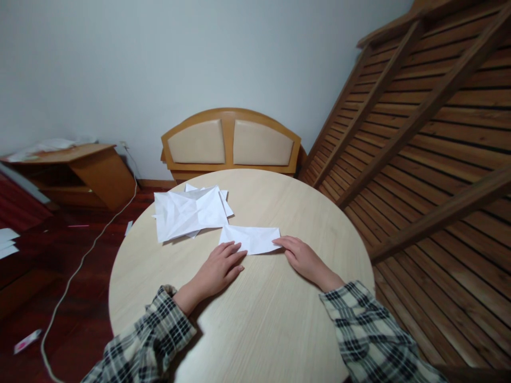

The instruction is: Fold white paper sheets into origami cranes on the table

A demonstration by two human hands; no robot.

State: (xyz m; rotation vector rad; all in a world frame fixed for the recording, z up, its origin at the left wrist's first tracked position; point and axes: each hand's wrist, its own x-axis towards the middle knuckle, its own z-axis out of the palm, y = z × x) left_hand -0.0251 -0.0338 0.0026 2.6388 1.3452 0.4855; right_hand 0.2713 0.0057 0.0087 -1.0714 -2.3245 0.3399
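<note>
A small white packet [27, 341] with a pink mark lies on the floor at far left; any print on it is too small to read.

The round table [263, 314] has a pale wood-grain top. Past its far edge, a wooden headboard [228, 139] with two cream padded insets stands against a plain pale wall [239, 53]. A slatted wooden frame [435, 133] slopes up beyond the right edge. Beyond the left edge, a pale cable [83, 260] curves over the dark red floor [91, 298], near a brown cabinet [106, 175].

The folded white sheet [255, 240] lies about midway between the table's left and right edges. A pile of creased white paper [191, 213] sits toward the far left edge, its near right corner close by the sheet; whether they touch is unclear.

The left hand [217, 270] lies palm down, fingers loosely extended and slightly parted, their tips resting on the sheet's near left corner, gripping nothing. The right hand [305, 260] has its fingertips on the sheet's right end, thumb lower; whether they pinch the paper cannot be told. Both cuffs are plaid.
</note>
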